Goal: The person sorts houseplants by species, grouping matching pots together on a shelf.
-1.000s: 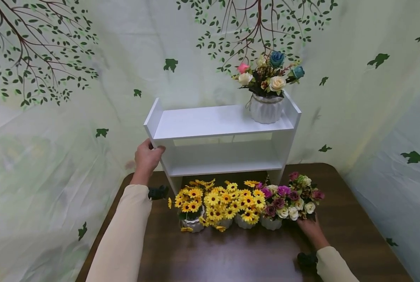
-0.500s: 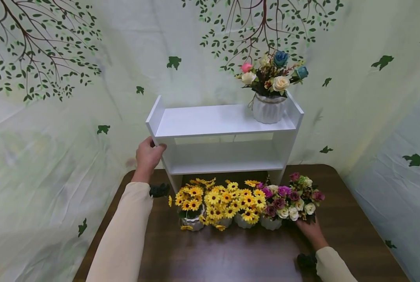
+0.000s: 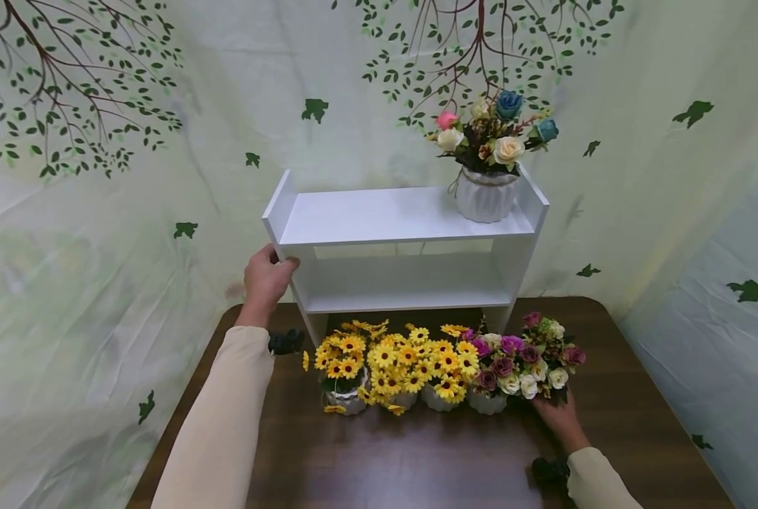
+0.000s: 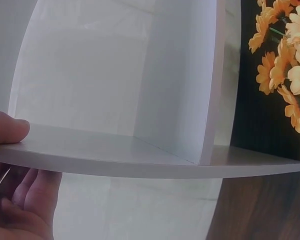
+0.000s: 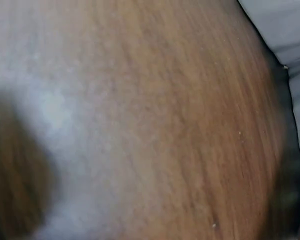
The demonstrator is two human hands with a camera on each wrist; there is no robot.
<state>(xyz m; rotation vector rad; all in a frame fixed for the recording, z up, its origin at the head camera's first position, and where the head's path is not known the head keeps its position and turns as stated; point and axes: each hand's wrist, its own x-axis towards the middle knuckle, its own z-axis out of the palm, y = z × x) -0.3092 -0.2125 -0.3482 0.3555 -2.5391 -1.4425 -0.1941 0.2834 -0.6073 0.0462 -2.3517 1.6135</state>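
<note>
A white two-tier shelf (image 3: 392,219) stands at the back of the brown table (image 3: 417,459). My left hand (image 3: 266,277) grips the shelf's left side panel (image 4: 140,160), thumb (image 4: 7,131) on one face and fingers on the other. A row of small white pots with yellow daisies (image 3: 404,364) and purple and cream roses (image 3: 519,357) stands in front of the shelf. My right hand (image 3: 560,418) reaches under the rightmost rose bunch, and its fingers are hidden by the flowers. The right wrist view shows only blurred table wood (image 5: 165,125).
A white ribbed vase with mixed roses (image 3: 487,194) stands on the top tier at the right. A pale cloth printed with leaves and branches (image 3: 99,212) hangs close behind and beside the table. The table's front half is bare wood.
Both hands stay where they were. Only the head view has shifted slightly.
</note>
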